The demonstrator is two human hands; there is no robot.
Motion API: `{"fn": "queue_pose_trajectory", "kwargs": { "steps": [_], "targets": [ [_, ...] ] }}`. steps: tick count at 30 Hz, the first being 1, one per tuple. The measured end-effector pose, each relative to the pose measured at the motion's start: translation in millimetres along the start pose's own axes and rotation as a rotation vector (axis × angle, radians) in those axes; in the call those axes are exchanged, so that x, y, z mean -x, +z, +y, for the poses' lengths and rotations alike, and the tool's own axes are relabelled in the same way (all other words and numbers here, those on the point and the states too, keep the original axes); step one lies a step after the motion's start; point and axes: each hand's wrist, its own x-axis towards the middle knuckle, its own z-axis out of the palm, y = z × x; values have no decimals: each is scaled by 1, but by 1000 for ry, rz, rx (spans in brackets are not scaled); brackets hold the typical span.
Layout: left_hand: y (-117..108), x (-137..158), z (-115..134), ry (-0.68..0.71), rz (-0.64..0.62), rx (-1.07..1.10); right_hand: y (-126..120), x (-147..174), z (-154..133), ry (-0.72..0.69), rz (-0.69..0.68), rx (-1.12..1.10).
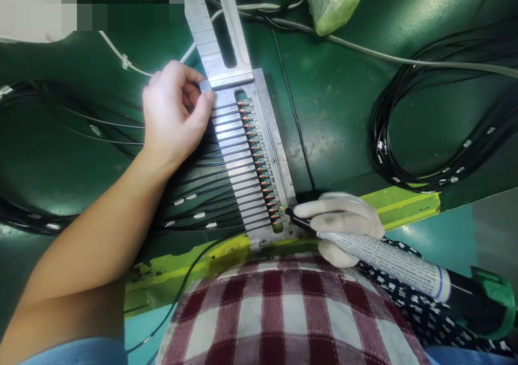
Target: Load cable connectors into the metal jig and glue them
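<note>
A metal fixture (279,154) lies in front of me with its slotted lid (243,41) swung open away from me. Several thin black cables (230,150) lie side by side in its grooves, their small circuit-board ends (259,153) showing through the long slot. My bare left hand (174,106) is closed, with thumb and fingers pinching the fixture's far left corner. A white glove covers my right hand (343,222), which grips a thick pen-like tube (384,259) with printed text. Its black tip is at the fixture's near right edge, beside the lowest cable ends.
Coiled black cables (382,138) lie on the right, and another cable bundle (24,214) on the left. A pale cord (376,55) crosses the green table behind the fixture. A green plastic-wrapped object (338,3) stands at the back. Yellow tape (408,208) lines the near table edge.
</note>
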Motion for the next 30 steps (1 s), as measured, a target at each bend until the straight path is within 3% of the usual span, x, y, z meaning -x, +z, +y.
{"fn": "queue_pose_trajectory", "kwargs": {
  "steps": [30],
  "targets": [
    [-1, -1, 2, -7, -2, -15, 0, -2, 3, -19, -9, -10]
  ]
}}
